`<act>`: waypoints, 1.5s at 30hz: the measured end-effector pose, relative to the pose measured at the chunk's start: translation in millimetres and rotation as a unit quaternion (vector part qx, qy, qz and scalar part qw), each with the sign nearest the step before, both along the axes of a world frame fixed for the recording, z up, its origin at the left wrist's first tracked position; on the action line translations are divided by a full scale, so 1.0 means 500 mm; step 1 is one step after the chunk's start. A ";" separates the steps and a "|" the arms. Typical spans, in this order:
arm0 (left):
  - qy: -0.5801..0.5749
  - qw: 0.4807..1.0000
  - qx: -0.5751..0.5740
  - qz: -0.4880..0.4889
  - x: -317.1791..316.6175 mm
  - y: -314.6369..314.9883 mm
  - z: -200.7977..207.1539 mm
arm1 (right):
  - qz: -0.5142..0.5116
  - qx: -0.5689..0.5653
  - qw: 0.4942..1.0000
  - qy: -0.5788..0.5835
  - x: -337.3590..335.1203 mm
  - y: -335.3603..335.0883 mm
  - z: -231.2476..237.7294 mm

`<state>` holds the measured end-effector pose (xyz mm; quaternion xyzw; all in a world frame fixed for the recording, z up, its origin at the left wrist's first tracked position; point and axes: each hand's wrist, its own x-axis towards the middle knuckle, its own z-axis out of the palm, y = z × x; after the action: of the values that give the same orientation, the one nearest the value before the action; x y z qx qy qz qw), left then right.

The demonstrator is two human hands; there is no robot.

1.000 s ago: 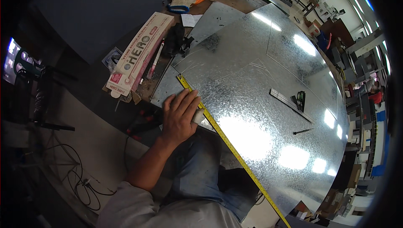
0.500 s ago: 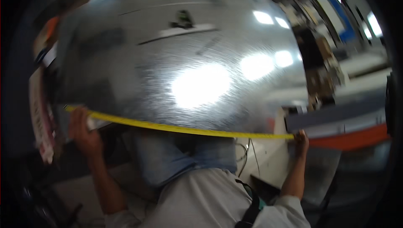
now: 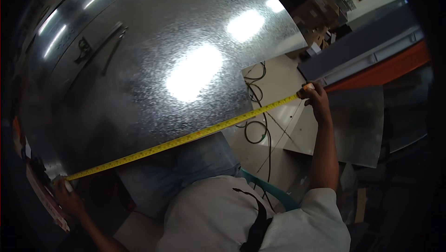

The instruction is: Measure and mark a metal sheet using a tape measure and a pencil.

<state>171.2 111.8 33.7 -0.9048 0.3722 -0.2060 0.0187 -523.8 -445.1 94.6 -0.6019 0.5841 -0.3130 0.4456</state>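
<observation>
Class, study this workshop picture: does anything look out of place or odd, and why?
Yes, one thing: a dark cable lies in loose loops on the floor beside the metal sheet. It looks untidy and might trip someone. No spill shows, and nothing about the yellow tape measure looks odd.

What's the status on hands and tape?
Right hand holds tape case; left hand at end of yellow tape. Tape stretched along near edge of metal sheet. Black cable on floor below.

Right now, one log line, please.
yellow tape blade: extended along near edge of metal sheet | left hand: at blade's end | right hand: holding tape-measure case
</observation>
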 end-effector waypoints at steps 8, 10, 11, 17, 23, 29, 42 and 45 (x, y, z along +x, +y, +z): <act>0.059 0.997 0.043 0.014 0.021 -0.005 0.028 | 0.005 0.014 1.000 0.008 -0.012 -0.001 -0.002; 0.068 0.995 0.071 0.019 0.019 -0.008 0.034 | -0.002 -0.007 1.000 0.008 -0.011 0.003 -0.007; 0.074 0.993 0.088 0.034 0.023 -0.013 0.040 | -0.009 -0.019 1.000 0.009 -0.011 0.004 -0.010; 0.170 0.985 0.033 0.022 0.028 -0.019 0.051 | -0.030 -0.050 0.998 -0.015 -0.010 0.007 -0.022; 0.230 0.973 0.006 -0.020 0.047 -0.013 0.059 | -0.073 -0.078 0.994 -0.023 0.004 0.015 -0.045; 0.214 0.974 0.060 -0.034 0.056 -0.006 0.069 | -0.098 -0.066 0.993 -0.024 0.006 0.015 -0.060; 0.233 0.969 0.060 -0.057 0.050 -0.010 0.081 | -0.134 -0.125 0.983 -0.031 0.019 0.025 -0.063; 0.201 0.973 0.088 -0.070 0.059 -0.005 0.080 | -0.136 -0.137 0.981 -0.026 0.022 0.025 -0.065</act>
<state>200.6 109.4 73.7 -0.8943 0.4471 0.0130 0.0084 -512.7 -432.6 62.0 -0.5638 0.6001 -0.4634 0.3277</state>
